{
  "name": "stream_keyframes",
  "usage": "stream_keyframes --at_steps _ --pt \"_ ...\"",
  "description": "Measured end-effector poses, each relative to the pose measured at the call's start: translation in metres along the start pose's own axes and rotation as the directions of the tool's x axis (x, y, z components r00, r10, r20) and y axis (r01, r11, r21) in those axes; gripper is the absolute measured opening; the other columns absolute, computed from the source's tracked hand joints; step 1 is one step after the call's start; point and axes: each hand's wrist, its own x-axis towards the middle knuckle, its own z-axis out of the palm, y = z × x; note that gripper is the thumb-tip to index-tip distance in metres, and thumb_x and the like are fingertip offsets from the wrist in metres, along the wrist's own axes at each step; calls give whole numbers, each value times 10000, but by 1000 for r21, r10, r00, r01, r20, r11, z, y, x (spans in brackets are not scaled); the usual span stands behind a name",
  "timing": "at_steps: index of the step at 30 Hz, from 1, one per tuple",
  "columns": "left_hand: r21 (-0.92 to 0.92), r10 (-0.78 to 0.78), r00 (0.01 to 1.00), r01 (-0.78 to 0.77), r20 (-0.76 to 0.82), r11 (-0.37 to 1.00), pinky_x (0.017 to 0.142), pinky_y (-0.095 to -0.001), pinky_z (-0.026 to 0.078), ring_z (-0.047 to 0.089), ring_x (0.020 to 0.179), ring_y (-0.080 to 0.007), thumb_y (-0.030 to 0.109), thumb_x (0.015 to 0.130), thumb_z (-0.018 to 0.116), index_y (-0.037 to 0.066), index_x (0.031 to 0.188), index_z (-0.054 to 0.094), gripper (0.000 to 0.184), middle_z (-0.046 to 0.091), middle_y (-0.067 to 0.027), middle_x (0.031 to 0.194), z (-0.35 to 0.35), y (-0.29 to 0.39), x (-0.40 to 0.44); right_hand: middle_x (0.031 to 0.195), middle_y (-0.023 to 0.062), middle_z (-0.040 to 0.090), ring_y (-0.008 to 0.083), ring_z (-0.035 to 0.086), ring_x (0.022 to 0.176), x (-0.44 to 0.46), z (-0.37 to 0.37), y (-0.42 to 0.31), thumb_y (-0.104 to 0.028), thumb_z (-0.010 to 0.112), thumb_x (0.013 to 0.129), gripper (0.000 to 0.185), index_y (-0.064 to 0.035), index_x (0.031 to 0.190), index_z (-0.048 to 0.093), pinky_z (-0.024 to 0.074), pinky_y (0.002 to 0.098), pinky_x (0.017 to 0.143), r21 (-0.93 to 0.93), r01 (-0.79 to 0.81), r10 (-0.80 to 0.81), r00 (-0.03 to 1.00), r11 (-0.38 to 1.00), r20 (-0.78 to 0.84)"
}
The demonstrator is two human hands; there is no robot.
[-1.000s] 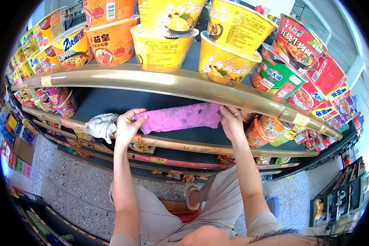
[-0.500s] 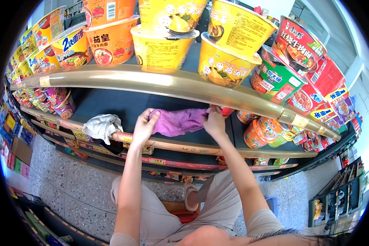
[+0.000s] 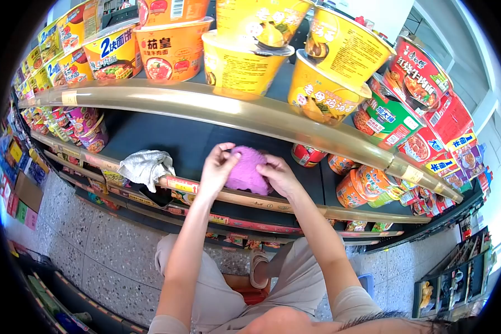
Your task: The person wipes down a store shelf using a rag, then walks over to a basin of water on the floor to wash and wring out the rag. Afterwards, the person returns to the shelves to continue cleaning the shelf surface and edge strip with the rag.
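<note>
A purple cloth (image 3: 247,171), bunched into a small bundle, hangs between my two hands over the edge of the second shelf. My left hand (image 3: 220,171) pinches its left side between thumb and fingers. On the right side, my right hand (image 3: 278,175) has its fingers closed on the same cloth. A grey-white cloth (image 3: 148,167) lies draped over the shelf edge, left of my left hand and apart from it.
Stacked noodle tubs (image 3: 242,67) line the top shelf above a shiny front rail (image 3: 206,103). More tubs (image 3: 357,186) stand on the second shelf at the right, and purple tubs (image 3: 89,131) at its left. My legs are below the shelves.
The purple cloth was stretched wide and is now gathered into a small bundle. My hands have come closer together, and the camera view has shifted slightly.
</note>
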Motion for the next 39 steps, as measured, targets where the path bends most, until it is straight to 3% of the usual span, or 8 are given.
stream_keyframes --at_steps 7,12,15,17,21,23,26,39 --pt "499 142 985 -174 101 849 732 -247 529 638 797 -104 19 859 715 -2 982 661 136 651 -47 887 6 -17 -19 1081 126 675 243 668 1001 25 -2 8 -158 579 960 264 -33 1192 604 539 389 916 564 34 47 991 825 -129" --pt "676 256 959 -271 124 686 709 -327 542 682 786 -240 32 832 712 -8 960 662 143 664 -128 880 -2 4 -30 1024 124 693 254 671 885 81 -5 26 -184 644 914 265 -28 1129 641 519 345 785 -191 -27 -54 912 981 -406" --pt "713 311 937 -326 157 620 693 -336 540 683 783 -260 28 837 699 -10 952 659 128 661 -141 879 -10 2 -34 1101 109 683 204 650 995 113 9 40 -121 692 858 319 -11 1151 631 517 353 859 -757 98 -319 936 646 -151" --pt "745 307 936 -328 172 581 727 -377 533 669 809 -300 28 826 691 -7 938 655 122 658 -146 881 -15 5 -38 1108 173 655 298 644 1029 125 30 48 -115 715 815 344 -61 1149 649 505 371 879 -856 42 -266 957 515 -113" --pt "789 328 924 -348 197 507 803 -427 497 631 864 -337 46 808 687 14 920 651 122 649 -140 880 -30 2 -42 1159 132 576 342 605 996 127 44 77 -117 683 820 348 -113 1166 649 509 398 850 -942 200 -157 974 269 162" --pt "822 339 917 -354 211 446 816 -433 483 622 875 -339 61 812 687 25 918 651 118 645 -136 881 -37 9 -47 1188 119 559 337 566 1067 113 54 71 -124 618 848 339 -137 1185 650 489 446 892 -971 237 -121 964 -13 237" --pt "846 324 922 -340 213 410 849 -431 459 605 899 -336 88 817 686 36 907 650 110 638 -128 887 -48 14 -51 1182 110 544 319 529 1087 92 66 56 -118 593 863 358 -138 1217 640 462 444 921 -977 197 -135 969 -84 207" --pt "840 327 897 -408 298 356 868 -417 433 597 887 -317 117 822 690 51 862 649 88 634 -105 855 -58 14 -58 1123 100 555 309 584 1061 124 49 75 -91 526 926 312 -204 1174 677 513 446 851 -948 303 -78 952 98 297"
